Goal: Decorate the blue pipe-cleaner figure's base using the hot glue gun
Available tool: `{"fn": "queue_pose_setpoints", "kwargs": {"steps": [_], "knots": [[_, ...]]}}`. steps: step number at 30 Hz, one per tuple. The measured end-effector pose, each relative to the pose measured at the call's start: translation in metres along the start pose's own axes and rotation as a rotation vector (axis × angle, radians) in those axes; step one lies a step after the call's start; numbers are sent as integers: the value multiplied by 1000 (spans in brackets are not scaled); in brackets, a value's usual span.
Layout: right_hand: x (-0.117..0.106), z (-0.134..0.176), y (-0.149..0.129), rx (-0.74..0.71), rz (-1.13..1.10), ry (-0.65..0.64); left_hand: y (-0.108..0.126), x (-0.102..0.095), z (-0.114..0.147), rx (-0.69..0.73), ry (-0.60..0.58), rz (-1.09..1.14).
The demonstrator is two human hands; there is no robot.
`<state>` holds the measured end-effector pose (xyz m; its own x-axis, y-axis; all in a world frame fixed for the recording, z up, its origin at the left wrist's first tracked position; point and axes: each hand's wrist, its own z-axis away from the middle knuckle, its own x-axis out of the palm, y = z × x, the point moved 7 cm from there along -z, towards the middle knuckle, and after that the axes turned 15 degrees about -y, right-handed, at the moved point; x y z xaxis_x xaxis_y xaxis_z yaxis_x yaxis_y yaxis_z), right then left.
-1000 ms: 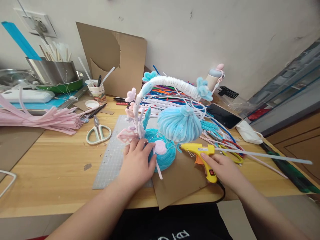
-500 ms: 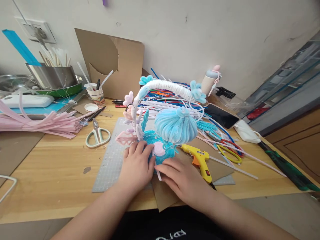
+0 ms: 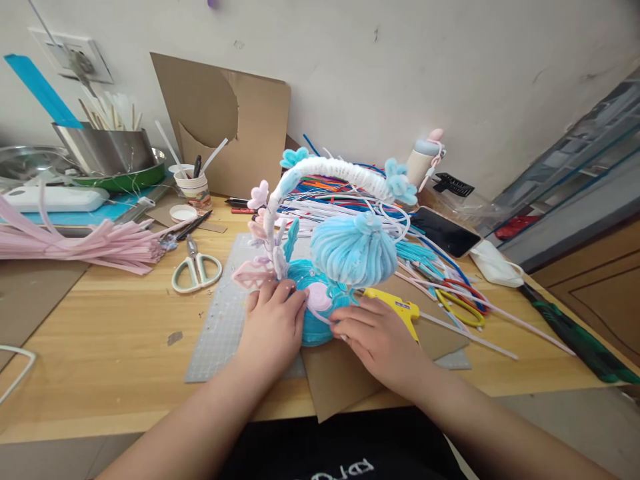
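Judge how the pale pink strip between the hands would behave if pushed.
The pale pink strip is probably flexible, since it curves between the left hand and right hand. It looks light, being so thin. It seems unlikely to roll while the right fingers pinch it over the blue round base.

Black clothing (image 3: pixel 345 437) with white lettering (image 3: pixel 343 472) (cut off below) is worn, leaving forearms (image 3: pixel 200 410) and hands (image 3: pixel 274 323) bare.

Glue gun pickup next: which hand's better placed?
Probably the right hand: it lies beside the glue gun, partly hiding it, though it holds the pale strip. The left hand is farther off, at the left of the blue disc.
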<state>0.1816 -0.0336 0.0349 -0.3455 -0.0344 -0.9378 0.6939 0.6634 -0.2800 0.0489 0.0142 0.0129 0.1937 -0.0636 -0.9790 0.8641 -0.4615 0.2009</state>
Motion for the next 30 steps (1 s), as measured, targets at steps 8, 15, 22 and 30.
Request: {"fn": "queue_pose_setpoints", "kwargs": {"steps": [8, 15, 22, 30], "knots": [[-2, 2, 17, 113, 101, -40, 4, -5, -7, 12, 13, -46], [-3, -2, 21, 132, 179, -61, 4, -10, -7, -13, 33, -42], [-3, -6, 23, 135, 247, -59, 9, -9, -14, 11, -37, -67], [0, -11, 30, 193, 254, -103, 16, 1, -18, 52, -96, -88]]}}
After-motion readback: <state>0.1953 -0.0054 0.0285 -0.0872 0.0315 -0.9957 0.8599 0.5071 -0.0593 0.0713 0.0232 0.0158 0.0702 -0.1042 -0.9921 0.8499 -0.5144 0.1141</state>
